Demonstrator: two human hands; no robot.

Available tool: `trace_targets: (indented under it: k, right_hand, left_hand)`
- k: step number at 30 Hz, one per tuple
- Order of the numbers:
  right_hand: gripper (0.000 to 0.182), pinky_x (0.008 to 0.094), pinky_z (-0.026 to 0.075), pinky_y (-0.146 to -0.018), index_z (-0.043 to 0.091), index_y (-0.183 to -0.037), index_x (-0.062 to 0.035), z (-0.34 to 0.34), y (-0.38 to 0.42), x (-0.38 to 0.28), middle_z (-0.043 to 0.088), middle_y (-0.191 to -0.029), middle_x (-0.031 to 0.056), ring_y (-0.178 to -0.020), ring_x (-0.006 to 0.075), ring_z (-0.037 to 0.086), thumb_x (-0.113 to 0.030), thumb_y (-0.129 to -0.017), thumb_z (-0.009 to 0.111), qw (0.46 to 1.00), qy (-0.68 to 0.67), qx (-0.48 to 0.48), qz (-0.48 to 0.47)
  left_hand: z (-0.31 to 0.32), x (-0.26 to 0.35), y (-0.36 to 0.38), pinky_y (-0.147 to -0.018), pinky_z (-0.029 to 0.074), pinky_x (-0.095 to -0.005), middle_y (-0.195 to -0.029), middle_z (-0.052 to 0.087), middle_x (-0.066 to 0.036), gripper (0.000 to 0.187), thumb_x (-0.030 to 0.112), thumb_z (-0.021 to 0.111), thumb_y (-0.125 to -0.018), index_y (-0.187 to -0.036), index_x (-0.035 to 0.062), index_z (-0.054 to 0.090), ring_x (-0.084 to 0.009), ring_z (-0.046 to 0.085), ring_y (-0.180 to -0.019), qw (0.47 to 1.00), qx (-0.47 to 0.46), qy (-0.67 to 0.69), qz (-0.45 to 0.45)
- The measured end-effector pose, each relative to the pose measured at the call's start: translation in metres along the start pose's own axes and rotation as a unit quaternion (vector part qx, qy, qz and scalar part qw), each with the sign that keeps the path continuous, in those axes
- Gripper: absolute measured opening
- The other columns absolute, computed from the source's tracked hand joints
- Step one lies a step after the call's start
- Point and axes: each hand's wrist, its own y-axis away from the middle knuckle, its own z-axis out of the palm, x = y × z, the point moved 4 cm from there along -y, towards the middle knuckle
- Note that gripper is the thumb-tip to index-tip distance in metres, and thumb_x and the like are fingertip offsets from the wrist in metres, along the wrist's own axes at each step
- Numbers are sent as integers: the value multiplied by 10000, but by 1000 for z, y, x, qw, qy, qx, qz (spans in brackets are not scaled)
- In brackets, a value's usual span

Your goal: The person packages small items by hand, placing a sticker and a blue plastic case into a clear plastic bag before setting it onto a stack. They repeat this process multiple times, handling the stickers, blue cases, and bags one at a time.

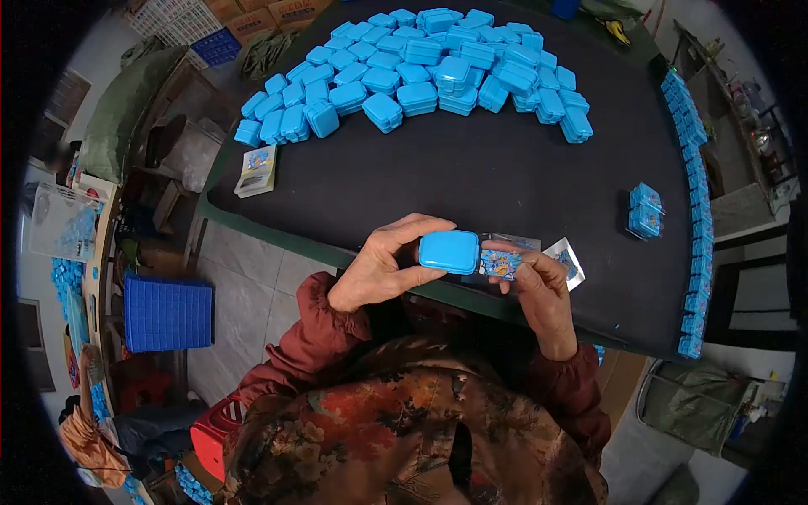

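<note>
My left hand (374, 265) grips a small light-blue plastic box (449, 253) by its long sides, with the plain lid facing up. Right beside the box, my right hand (545, 295) pinches a small printed sticker (500, 264) with a colourful cartoon pattern between thumb and fingers. The sticker's left edge comes up close to the box's right end. Partly hidden behind my right hand, a white-edged printed sheet (576, 263) lies on the black table (497, 177). Both hands are over the table's near edge.
Many plain blue boxes (384, 82) are heaped across the table's far side. A stack of printed sheets (256, 172) sits at left. Two printed boxes (645, 211) stand at right, near a long row of boxes (699, 210). A blue crate (168, 313) and another person (93, 442) are at left.
</note>
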Motion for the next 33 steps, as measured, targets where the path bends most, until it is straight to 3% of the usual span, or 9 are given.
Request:
trace_targets:
  k: [6, 12, 15, 17, 18, 22, 26, 28, 33]
  right_hand:
    - [213, 265, 466, -711, 613, -884, -19, 8, -2, -2, 584, -1148, 160, -751, 131, 566, -211, -916, 528, 999, -10, 24, -22]
    - [194, 257, 447, -734, 610, -898, -7, 10, 0, -11, 573, -1113, 136, -832, 135, 556, -191, -900, 552, 985, 168, 33, -21]
    - [214, 275, 415, -802, 561, -1036, -20, 19, 3, -20, 515, -1174, 92, -964, 138, 516, -135, -859, 598, 981, 141, 107, -85]
    - [495, 269, 398, -829, 420, -1258, -23, 21, 10, -36, 466, -1226, 88, -1028, 146, 479, -87, -810, 622, 882, 314, 266, -229]
    - [713, 242, 397, -830, 271, -1365, -16, 20, 11, -36, 472, -1203, 97, -1058, 139, 458, -51, -764, 654, 897, 289, 273, -194]
    - [811, 281, 426, -835, 197, -1376, 20, 39, -8, -25, 483, -1200, 158, -996, 164, 511, -16, -731, 688, 960, 68, 270, -25]
    - [800, 297, 435, -803, 242, -1364, 12, 22, -34, -18, 504, -1176, 154, -935, 185, 547, -38, -715, 706, 946, 141, 277, -91]
    - [789, 315, 437, -781, 294, -1346, 2, 11, -46, -11, 535, -1128, 158, -912, 220, 564, -71, -690, 727, 907, 351, 198, -123]
    - [767, 276, 432, -781, 366, -1318, -37, 10, -58, 11, 595, -1049, 127, -940, 188, 570, -67, -654, 750, 900, 379, 174, -127]
  left_hand:
    - [6, 2, -1, -828, 426, -303, -1064, 547, -90, 476, 25, 695, -755, -1202, 43, 535, -180, 529, -938, 1000, 9, 8, -10]
    - [19, 7, 0, -825, 418, -301, -1099, 479, -104, 500, -24, 645, -773, -1245, 74, 512, -212, 501, -941, 998, 8, -51, 36]
    - [25, 5, -1, -821, 419, -302, -1107, 464, -111, 509, -35, 643, -771, -1250, 71, 509, -221, 496, -947, 995, 59, -53, 58]
    - [28, 5, -3, -820, 418, -301, -1099, 467, -115, 513, -33, 650, -766, -1249, 65, 509, -222, 496, -947, 992, 97, -47, 70]
    - [29, 7, -4, -837, 414, -312, -1122, 469, -135, 485, -14, 660, -765, -1225, 35, 515, -232, 497, -976, 987, 126, -60, 78]
    - [41, 5, -11, -872, 406, -335, -1162, 457, -158, 499, -1, 690, -733, -1196, 2, 504, -261, 491, -1026, 976, 158, -92, 121]
    - [34, 12, -28, -896, 399, -355, -1144, 444, -178, 637, -40, 689, -678, -1254, 35, 427, -332, 461, -1060, 978, 118, -133, 108]
    - [14, 14, -31, -924, 398, -380, -1218, 427, -191, 689, -31, 719, -637, -1256, 56, 430, -349, 449, -1118, 983, 81, -157, 55]
    - [-14, -9, -48, -740, 480, -340, -1211, 482, -152, 699, 24, 761, -647, -1270, 73, 447, -280, 536, -1020, 984, 31, -174, 24]
